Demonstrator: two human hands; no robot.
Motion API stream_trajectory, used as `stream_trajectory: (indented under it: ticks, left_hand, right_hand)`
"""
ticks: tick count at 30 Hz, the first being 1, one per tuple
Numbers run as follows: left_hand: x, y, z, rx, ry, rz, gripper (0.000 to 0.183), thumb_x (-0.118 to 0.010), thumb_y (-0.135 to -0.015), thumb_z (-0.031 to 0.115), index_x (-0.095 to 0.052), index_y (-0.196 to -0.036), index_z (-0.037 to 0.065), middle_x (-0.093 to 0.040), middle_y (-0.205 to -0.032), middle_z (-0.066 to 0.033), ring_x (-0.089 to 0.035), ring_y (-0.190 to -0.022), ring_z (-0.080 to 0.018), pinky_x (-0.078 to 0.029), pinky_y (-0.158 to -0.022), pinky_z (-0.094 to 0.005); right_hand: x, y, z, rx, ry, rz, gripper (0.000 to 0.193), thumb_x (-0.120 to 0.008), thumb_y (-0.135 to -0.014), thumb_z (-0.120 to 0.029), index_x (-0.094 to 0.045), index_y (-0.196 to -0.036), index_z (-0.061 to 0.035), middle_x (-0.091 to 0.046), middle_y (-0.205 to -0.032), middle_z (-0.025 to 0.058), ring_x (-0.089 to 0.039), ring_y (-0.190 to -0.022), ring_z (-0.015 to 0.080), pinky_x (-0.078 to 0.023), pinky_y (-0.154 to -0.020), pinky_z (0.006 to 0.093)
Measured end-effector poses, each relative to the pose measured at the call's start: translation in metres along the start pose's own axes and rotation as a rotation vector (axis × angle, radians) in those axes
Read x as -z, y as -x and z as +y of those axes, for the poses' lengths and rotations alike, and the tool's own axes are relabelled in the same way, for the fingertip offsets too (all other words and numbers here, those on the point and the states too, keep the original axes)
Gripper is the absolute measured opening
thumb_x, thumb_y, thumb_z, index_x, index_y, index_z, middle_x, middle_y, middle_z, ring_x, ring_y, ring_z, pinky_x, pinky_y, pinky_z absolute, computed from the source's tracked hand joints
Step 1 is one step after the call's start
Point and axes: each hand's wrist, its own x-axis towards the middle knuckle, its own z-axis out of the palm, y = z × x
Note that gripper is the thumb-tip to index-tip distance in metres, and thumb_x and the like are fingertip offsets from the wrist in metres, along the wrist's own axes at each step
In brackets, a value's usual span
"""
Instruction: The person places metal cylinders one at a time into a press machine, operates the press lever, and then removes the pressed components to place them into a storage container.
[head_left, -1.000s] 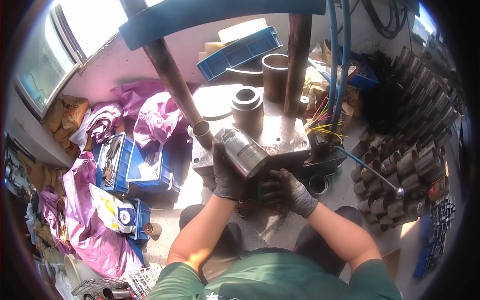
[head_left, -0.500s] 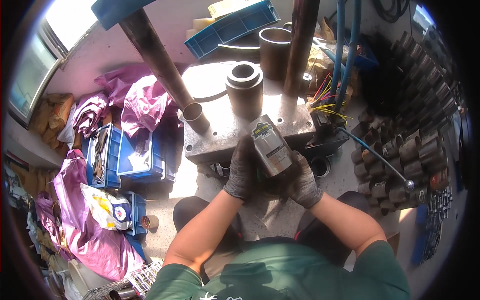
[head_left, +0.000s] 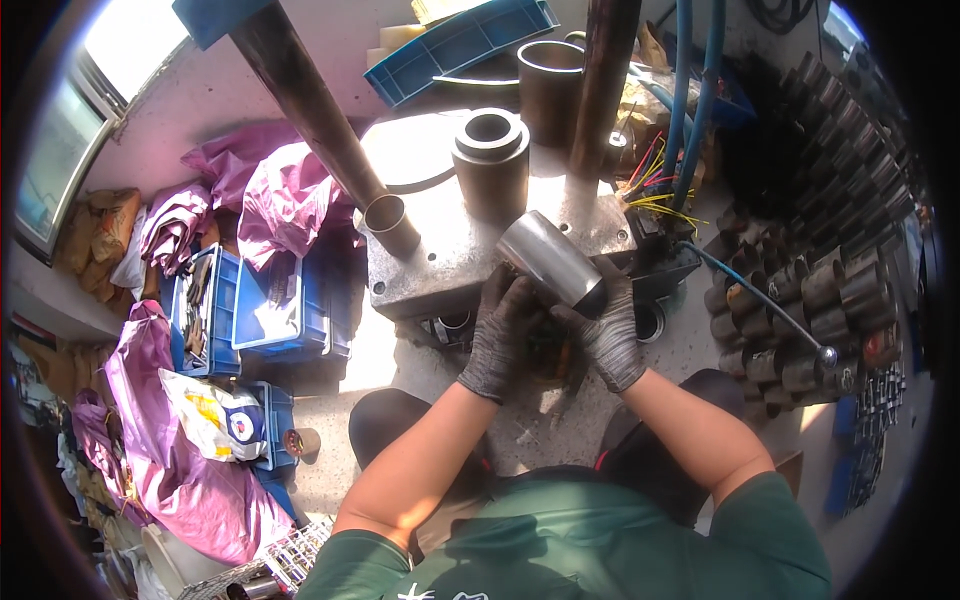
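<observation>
A shiny metal cylinder sleeve [head_left: 550, 258] is tilted in front of me, its upper end toward the left. My right hand [head_left: 610, 335], in a dark-stained grey glove, closes round its lower right end. The gloved fingers of my left hand [head_left: 497, 335] curl against the sleeve's lower left side; their tips are partly hidden. Just beyond the sleeve is the metal press bed [head_left: 450, 275]. On it stand a thick stepped metal cylinder [head_left: 490, 178] and, farther left, a small open tube [head_left: 392, 228].
Two dark columns, the left column [head_left: 310, 110] and the right column [head_left: 602, 90], rise from the bed. A large open cylinder [head_left: 549, 105] stands behind. At right are stacked metal sleeves [head_left: 800, 320] and a ball-ended lever [head_left: 770, 312]. Blue bins [head_left: 285, 325] and purple sheeting [head_left: 175, 430] lie left.
The sleeve has been turned: its labelled side faced up before, and bare metal shows now. It has tipped further over to the left. My left hand has slid lower along it.
</observation>
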Motion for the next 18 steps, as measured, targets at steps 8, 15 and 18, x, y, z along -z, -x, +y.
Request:
stream_trajectory:
  ticks: [8,15,18]
  left_hand:
    - [0.016,-0.003,-0.004,0.29,0.408,-0.026,0.082,-0.064,-0.092,0.066,-0.047,-0.144,0.005,-0.063,-0.123,-0.016,-0.064,-0.112,-0.0299,-0.055,-0.098,-0.0416]
    - [0.006,0.001,0.012,0.268,0.405,0.045,0.095,-0.058,-0.089,0.078,-0.046,-0.148,0.004,-0.063,-0.128,-0.0176,-0.061,-0.121,-0.0319,-0.052,-0.105,-0.0451]
    - [0.004,0.002,0.013,0.299,0.536,-0.002,0.096,-0.059,-0.088,0.077,-0.046,-0.148,0.003,-0.062,-0.13,-0.0186,-0.06,-0.124,-0.0327,-0.049,-0.109,-0.045]
  right_hand:
    - [0.002,0.013,-0.026,0.262,0.073,-0.222,0.079,-0.088,-0.081,-0.032,-0.05,-0.145,-0.0066,-0.052,-0.135,0.0176,-0.053,-0.125,0.0352,-0.045,-0.109,0.0454]
    - [0.005,0.011,-0.047,-0.02,-0.422,-0.208,0.045,-0.075,-0.098,-0.017,-0.057,-0.138,-0.004,-0.067,-0.128,0.0074,-0.063,-0.116,0.0156,-0.051,-0.103,0.0333]
    - [0.008,0.004,-0.043,-0.047,-0.389,-0.164,0.037,-0.071,-0.102,-0.016,-0.06,-0.135,-0.0032,-0.07,-0.121,0.0059,-0.064,-0.113,0.0143,-0.052,-0.101,0.0309]
